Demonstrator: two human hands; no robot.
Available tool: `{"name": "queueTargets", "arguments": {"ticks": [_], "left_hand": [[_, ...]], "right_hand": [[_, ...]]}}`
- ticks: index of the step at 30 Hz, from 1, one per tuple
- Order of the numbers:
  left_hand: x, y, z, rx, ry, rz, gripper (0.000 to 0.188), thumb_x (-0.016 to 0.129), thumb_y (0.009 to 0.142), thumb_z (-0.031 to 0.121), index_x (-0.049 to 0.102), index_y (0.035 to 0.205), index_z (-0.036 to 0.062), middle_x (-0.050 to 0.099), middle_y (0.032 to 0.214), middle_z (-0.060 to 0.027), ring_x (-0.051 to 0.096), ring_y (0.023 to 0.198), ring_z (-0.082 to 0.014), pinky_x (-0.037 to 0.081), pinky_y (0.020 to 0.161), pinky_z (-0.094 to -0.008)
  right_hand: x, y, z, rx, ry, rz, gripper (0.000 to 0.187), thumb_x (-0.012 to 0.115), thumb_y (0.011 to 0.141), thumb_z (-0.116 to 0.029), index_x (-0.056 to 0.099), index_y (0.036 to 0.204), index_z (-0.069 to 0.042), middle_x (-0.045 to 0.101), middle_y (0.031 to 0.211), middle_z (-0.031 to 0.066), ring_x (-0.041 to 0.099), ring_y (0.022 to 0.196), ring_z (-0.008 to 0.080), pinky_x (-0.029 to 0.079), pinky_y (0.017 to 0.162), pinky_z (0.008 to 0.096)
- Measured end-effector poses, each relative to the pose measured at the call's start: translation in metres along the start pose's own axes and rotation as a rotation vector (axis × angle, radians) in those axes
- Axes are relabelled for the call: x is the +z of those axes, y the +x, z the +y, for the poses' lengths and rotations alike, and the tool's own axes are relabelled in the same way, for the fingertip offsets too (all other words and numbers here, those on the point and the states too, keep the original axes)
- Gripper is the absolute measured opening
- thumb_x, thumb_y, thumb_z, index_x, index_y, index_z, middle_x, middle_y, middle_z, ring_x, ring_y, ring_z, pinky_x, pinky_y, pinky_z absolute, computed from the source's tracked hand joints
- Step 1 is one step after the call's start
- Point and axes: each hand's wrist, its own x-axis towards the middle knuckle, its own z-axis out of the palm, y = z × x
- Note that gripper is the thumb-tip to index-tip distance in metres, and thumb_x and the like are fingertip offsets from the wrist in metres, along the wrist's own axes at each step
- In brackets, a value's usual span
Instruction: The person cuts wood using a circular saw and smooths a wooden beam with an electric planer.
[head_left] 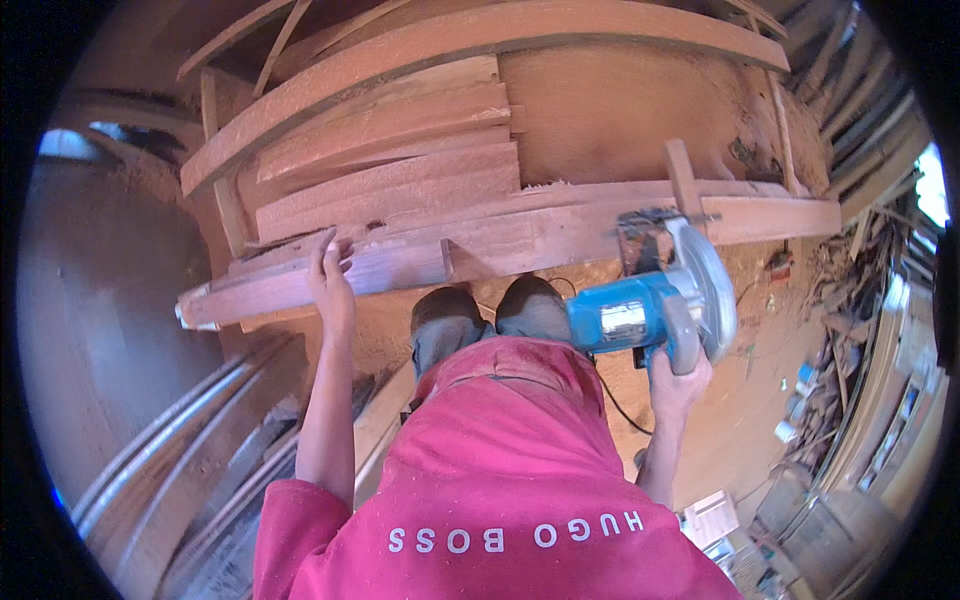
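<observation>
My right hand (680,382) is wrapped round the rear handle of a blue circular saw (622,312). The saw's round silver guard faces right, and its dark base plate (640,240) is at the near edge of a long wooden beam (570,232). Whether the blade touches wood is hidden. My left hand (332,280) is at the beam's left part, fingers stretched out and apart over a short board (395,268) lying along the near edge. It seems to touch the board without gripping it.
Several planks (390,185) lie side by side behind the beam, with a long rail (480,45) farther back. A short upright stick (683,178) stands by the saw. A black cord (622,405) hangs near my legs. Wood scraps (840,320) are piled at right, long lengths (190,420) at left.
</observation>
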Motion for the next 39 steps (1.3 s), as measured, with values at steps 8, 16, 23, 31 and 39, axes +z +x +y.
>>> {"name": "queueTargets", "arguments": {"ticks": [8, 16, 23, 31, 39], "left_hand": [[0.042, -0.100, -0.060, -0.317, -0.057, 0.345, 0.036, 0.049, 0.102, 0.033, 0.060, 0.122, 0.0046, 0.066, 0.102, -0.0085, 0.064, 0.093, -0.0172, 0.050, 0.080, -0.0311], [0.110, -0.119, -0.057, -0.624, -0.294, 0.362, 0.054, 0.060, 0.094, 0.049, 0.055, 0.124, 0.0038, 0.064, 0.102, -0.0112, 0.062, 0.090, -0.0193, 0.050, 0.073, -0.0329], [0.121, -0.102, -0.036, -0.757, -0.351, 0.273, 0.055, 0.063, 0.091, 0.052, 0.065, 0.113, 0.0017, 0.064, 0.084, -0.0047, 0.059, 0.071, -0.0110, 0.045, 0.060, -0.0259], [0.125, -0.106, -0.054, -0.548, -0.292, 0.434, 0.038, 0.066, 0.093, 0.034, 0.070, 0.102, -0.0028, 0.066, 0.085, -0.0032, 0.057, 0.071, -0.0097, 0.046, 0.063, -0.0257], [0.126, -0.108, -0.083, -0.445, -0.337, 0.546, 0.029, 0.064, 0.095, 0.026, 0.072, 0.098, -0.0011, 0.066, 0.081, -0.0011, 0.056, 0.068, -0.0080, 0.046, 0.060, -0.0260]], "right_hand": [[0.036, 0.090, -0.029, -0.354, 0.073, -0.670, 0.039, 0.071, 0.069, -0.011, 0.068, 0.106, 0.002, 0.071, 0.091, 0.0205, 0.072, 0.085, 0.0312, 0.055, 0.078, 0.0385], [0.089, 0.105, -0.044, -0.675, 0.014, -1.100, 0.040, 0.075, 0.067, -0.014, 0.069, 0.105, -0.001, 0.070, 0.093, 0.0198, 0.070, 0.086, 0.0362, 0.055, 0.076, 0.0399], [0.122, 0.093, -0.037, -0.729, -0.014, -1.325, 0.045, 0.075, 0.070, -0.023, 0.070, 0.110, -0.005, 0.071, 0.100, 0.0195, 0.069, 0.092, 0.0366, 0.055, 0.083, 0.0433], [0.136, 0.093, -0.024, -0.799, 0.058, -1.330, 0.041, 0.073, 0.067, -0.010, 0.068, 0.106, 0.001, 0.070, 0.096, 0.0215, 0.070, 0.088, 0.0359, 0.056, 0.078, 0.0389], [0.145, 0.090, -0.021, -0.804, 0.021, -1.425, 0.046, 0.076, 0.069, -0.016, 0.066, 0.111, -0.001, 0.070, 0.099, 0.0210, 0.069, 0.091, 0.0362, 0.055, 0.079, 0.0407]]}}
